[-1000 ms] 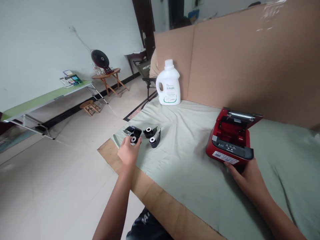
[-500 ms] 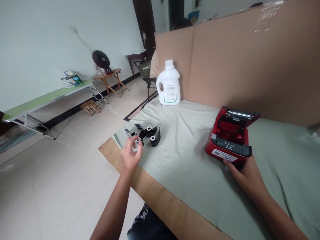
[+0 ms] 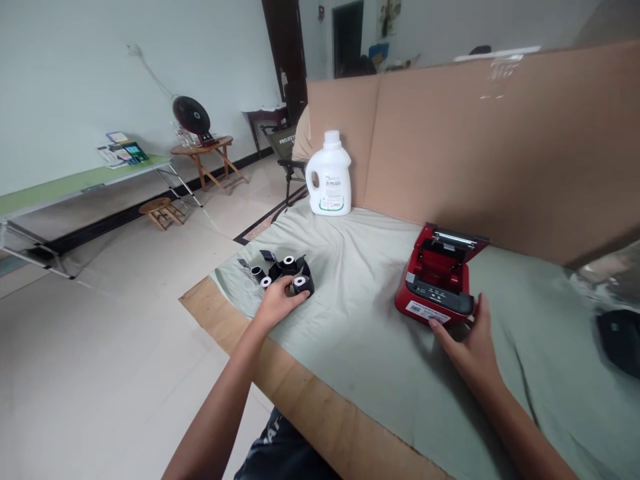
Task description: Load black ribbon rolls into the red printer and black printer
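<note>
My left hand (image 3: 279, 303) has its thumb and fingers closed around a black paper roll (image 3: 306, 285) with a white core, which stands on the cloth. Close by are other black rolls, one with a white core (image 3: 289, 261), plus loose dark strips (image 3: 269, 255). On the right, my right hand (image 3: 470, 343) grips the front right corner of a small red printer (image 3: 407, 293). Its thumb lies at the front by a white label, and the fingers curl along the side. The printer's lid (image 3: 460, 241) is raised, showing a red hollow inside with no roll visible in it.
A white jug (image 3: 331, 180) stands at the back against a cardboard panel (image 3: 475, 140). Green cloth (image 3: 350, 320) covers the wooden board (image 3: 320, 400). At the right edge are a black object (image 3: 620, 340) and clear plastic (image 3: 610, 273). Beyond lie a stool and a fan.
My left hand has gone from a small roll at the left to the black roll further right. The printer sits with its lid up as before, my right hand still on it. The view has shifted.
</note>
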Demonstrator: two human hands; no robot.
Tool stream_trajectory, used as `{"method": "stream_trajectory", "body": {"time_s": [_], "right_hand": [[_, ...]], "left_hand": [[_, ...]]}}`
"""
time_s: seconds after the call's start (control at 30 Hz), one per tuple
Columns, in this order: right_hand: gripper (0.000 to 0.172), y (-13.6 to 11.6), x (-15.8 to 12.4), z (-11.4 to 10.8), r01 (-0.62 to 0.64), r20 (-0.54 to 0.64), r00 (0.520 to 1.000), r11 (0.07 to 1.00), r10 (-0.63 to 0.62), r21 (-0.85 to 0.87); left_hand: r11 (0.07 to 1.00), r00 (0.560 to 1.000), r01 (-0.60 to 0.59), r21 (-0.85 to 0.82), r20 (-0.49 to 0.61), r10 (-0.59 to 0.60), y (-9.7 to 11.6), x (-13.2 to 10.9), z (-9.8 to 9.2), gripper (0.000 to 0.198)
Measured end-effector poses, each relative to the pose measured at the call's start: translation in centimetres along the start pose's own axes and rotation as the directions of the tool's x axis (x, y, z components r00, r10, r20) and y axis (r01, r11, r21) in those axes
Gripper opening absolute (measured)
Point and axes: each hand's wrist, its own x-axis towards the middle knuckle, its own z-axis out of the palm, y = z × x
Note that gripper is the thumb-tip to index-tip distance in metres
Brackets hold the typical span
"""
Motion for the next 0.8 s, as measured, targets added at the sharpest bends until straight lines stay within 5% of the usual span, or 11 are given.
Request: {"method": "stream_trajectory", "body": {"time_s": [0.07, 0.13, 0.2, 0.27, 0.37, 0.5, 0.67, 0.8], "right_hand": [[0.113, -0.6, 0.7, -1.0, 0.015, -0.081, 0.997, 1.0, -0.016, -0.004], [0.114, -2.2, 2.2, -2.8, 0.084, -0.152, 0.985, 0.996, -0.085, -0.015], [0.096, -4.7, 4.1, -5.1, 0.145, -0.224, 0.964, 0.989, -0.145, -0.017], [0.059, -7.8, 6.0, -7.0, 0.175, -0.252, 0.951, 0.984, -0.177, -0.028], [0.024, -11.8, 8.4, -7.9, 0.198, -0.145, 0.972, 0.976, -0.184, 0.091], [0.02, -13.9, 10.0, -6.4, 0.079, 0.138, 0.984, 0.97, -0.113, 0.23], [0.02, -12.5, 10.1, -4.9, -0.131, 0.489, 0.872, 0.97, 0.014, 0.206], [0.019, -11.0, 10.4, -4.7, -0.202, 0.537, 0.844, 0.94, 0.025, 0.275]], "left_hand": [[0.996, 0.998, -0.057, -0.071, 0.017, 0.058, 1.4, 0.2, 0.0, 0.03], [0.985, 0.987, -0.134, -0.109, 0.073, 0.142, 3.5, 0.8, 0.0, 0.03], [0.972, 0.945, -0.221, -0.086, 0.227, 0.235, 6.5, 1.7, 0.1, 0.03], [0.953, 0.863, -0.298, -0.051, 0.413, 0.292, 10.0, 2.8, 0.6, 0.034], [0.909, 0.74, -0.408, -0.089, 0.55, 0.386, 15.5, 4.5, 2.6, 0.04], [0.844, 0.612, -0.461, -0.274, 0.591, 0.526, 20.8, 5.5, 6.5, 0.034], [0.825, 0.627, -0.457, -0.333, 0.537, 0.564, 22.1, 5.4, 10.0, 0.017], [0.807, 0.667, -0.422, -0.413, 0.462, 0.585, 21.2, 5.3, 11.6, 0.027]]}}
